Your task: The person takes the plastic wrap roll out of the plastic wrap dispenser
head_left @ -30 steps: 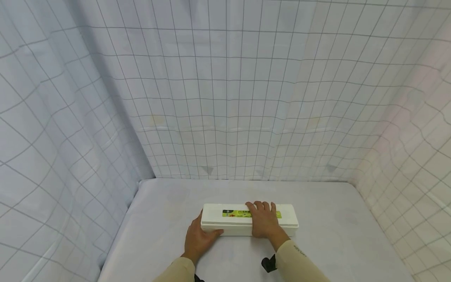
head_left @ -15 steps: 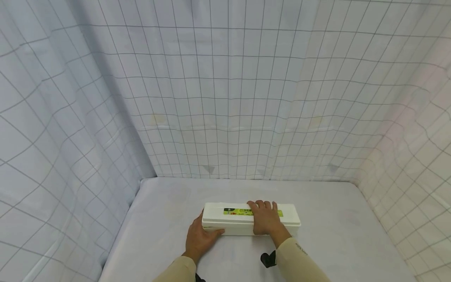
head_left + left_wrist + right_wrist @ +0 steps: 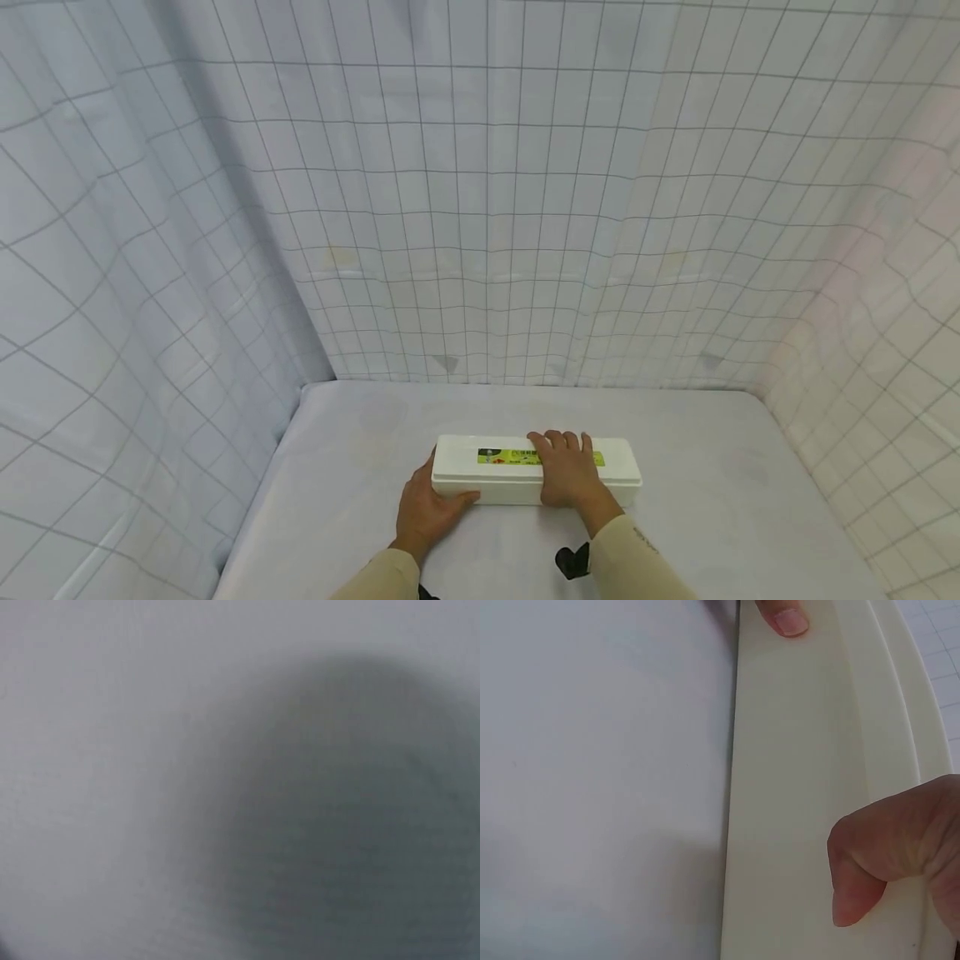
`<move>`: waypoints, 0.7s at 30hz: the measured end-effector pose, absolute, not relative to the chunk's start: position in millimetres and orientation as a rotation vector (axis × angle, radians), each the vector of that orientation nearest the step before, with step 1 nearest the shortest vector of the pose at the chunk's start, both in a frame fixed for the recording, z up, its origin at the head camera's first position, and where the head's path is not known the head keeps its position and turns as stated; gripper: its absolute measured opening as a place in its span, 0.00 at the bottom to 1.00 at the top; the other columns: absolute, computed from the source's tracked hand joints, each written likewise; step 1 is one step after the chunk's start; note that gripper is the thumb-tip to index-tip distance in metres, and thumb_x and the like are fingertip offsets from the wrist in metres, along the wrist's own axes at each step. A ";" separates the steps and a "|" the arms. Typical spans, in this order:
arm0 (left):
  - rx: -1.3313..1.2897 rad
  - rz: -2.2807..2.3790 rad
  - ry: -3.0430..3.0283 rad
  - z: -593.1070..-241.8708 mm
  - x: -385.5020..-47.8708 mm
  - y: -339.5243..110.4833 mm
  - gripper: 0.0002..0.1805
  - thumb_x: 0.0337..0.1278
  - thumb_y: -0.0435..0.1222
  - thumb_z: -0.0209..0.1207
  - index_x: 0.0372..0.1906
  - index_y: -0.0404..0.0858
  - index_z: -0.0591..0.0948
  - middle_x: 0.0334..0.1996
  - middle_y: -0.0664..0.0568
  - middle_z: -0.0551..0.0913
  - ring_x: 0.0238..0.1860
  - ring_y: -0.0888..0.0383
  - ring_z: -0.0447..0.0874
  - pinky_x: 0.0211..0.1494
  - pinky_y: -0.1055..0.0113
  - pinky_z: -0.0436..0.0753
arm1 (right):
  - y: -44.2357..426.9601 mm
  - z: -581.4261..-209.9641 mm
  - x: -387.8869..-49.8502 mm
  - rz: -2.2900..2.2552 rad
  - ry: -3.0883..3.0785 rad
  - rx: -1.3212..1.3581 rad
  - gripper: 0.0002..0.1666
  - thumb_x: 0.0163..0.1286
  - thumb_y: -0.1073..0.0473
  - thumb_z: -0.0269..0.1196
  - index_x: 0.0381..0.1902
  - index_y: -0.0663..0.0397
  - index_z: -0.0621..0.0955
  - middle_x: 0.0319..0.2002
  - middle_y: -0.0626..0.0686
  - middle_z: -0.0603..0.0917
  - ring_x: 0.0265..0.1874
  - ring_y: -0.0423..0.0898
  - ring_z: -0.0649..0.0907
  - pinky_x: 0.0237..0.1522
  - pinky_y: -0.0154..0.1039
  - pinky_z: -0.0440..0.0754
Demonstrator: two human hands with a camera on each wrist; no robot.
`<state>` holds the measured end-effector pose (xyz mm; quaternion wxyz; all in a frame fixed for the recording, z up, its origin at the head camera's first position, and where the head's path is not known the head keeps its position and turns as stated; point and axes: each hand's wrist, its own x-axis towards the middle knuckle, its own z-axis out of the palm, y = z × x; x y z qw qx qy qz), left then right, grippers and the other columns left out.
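Observation:
A long white lidded box (image 3: 465,467) with a yellow-green label on its lid lies crosswise on the white table. My left hand (image 3: 427,508) grips its left end, the thumb along the front wall and the other fingers mostly hidden behind the end. Across the lid, right of the middle, lies my right hand (image 3: 566,471), fingers spread over the top toward the far edge and thumb down the front. The right wrist view shows that bent thumb (image 3: 862,862) against the front wall, with the left thumb tip (image 3: 789,621) farther along. In the left wrist view everything is a grey blur.
White cloth walls (image 3: 487,208) with a dark grid stand behind and on both sides of the table (image 3: 360,417). A small black piece (image 3: 573,562) shows beside the right sleeve. Beige sleeves (image 3: 637,558) cover both forearms.
Both hands keep the same hold on the box. Box and hands appear slightly farther right in the picture than a second ago; the whole view has shifted a little too.

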<state>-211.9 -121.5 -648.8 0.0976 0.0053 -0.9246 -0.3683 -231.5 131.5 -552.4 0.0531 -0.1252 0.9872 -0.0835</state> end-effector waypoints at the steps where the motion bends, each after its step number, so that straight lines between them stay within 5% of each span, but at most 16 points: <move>1: 0.012 -1.088 -2.738 -649.0 -211.6 -121.4 0.62 0.37 0.64 0.76 0.78 0.42 0.63 0.61 0.45 0.83 0.61 0.45 0.81 0.67 0.46 0.77 | 132.0 -551.5 -232.2 -0.250 2.995 -0.383 0.53 0.47 0.61 0.74 0.73 0.44 0.68 0.68 0.58 0.73 0.69 0.63 0.70 0.74 0.70 0.58; 21: -0.023 -1.046 -2.743 -651.5 -212.0 -121.5 0.61 0.39 0.66 0.73 0.79 0.43 0.62 0.60 0.46 0.84 0.60 0.45 0.81 0.65 0.46 0.78 | 141.7 -525.9 -236.2 -0.447 2.858 -0.411 0.55 0.43 0.65 0.73 0.73 0.49 0.69 0.68 0.61 0.73 0.69 0.68 0.69 0.74 0.73 0.53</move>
